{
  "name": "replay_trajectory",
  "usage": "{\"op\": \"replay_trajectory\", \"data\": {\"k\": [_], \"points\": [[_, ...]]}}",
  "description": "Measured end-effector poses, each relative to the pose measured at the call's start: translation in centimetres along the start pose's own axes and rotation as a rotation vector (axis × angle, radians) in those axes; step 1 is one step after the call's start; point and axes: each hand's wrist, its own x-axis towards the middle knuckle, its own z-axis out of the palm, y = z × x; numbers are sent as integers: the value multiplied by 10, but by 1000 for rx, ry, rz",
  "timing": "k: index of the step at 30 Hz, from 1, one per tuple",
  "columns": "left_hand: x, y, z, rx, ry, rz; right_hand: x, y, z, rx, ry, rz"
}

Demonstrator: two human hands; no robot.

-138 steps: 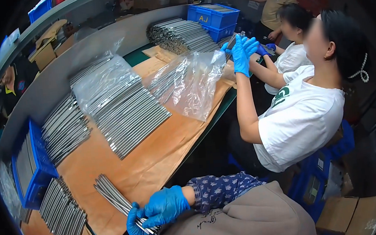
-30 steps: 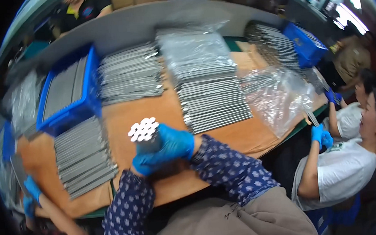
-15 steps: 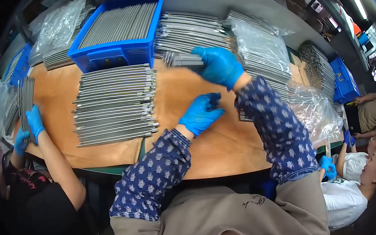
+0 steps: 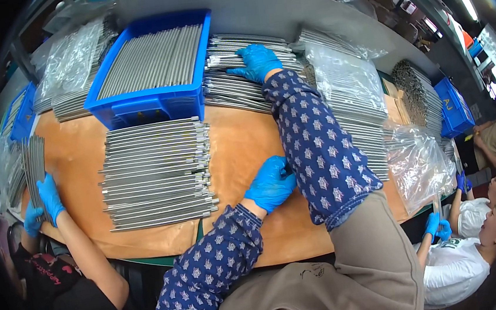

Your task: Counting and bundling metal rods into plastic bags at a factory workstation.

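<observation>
My right hand (image 4: pixel 256 61), in a blue glove, rests on a stack of thin metal rods (image 4: pixel 232 91) behind the bare middle of the table. Its fingers lie over the rods and its thumb points left, apart from them. Nearer to me, my left hand (image 4: pixel 269 185), also gloved, hovers above the brown paper (image 4: pixel 240 138). Its fingers are bent and apart, holding nothing visible; the right sleeve lies close to their tips. Left of it, a neat row of rods (image 4: pixel 155 175) with bright ends lies on the paper.
A blue bin (image 4: pixel 145 108) full of rods stands behind the row. Plastic-covered rods (image 4: pixel 348 81) and a crumpled clear bag (image 4: pixel 420 163) lie at the right. A co-worker's gloved hands (image 4: pixel 50 199) hold rods at the left; other people sit at the right.
My right hand has moved back from above the table to the rear stack; the grey bundle it carried no longer shows in it. My left hand's fingers have curled more. The view has tilted.
</observation>
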Motion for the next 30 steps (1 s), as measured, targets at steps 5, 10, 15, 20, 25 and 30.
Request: {"op": "replay_trajectory", "data": {"k": [5, 10, 15, 20, 25, 30], "points": [[1, -9, 1, -28, 36, 21, -6, 6, 4, 77, -88, 241], [0, 7, 2, 20, -20, -42, -26, 11, 7, 63, 48, 167], [-3, 7, -10, -134, 40, -72, -85, -12, -23, 196, 245, -300], [6, 21, -5, -202, -44, -162, -216, 53, -119, 459, 19, -195], [2, 32, -6, -147, 28, -171, -334, 103, -129, 272, -176, 153], [1, 15, 4, 13, -25, -6, -387, 98, -103, 199, -207, 195]]}}
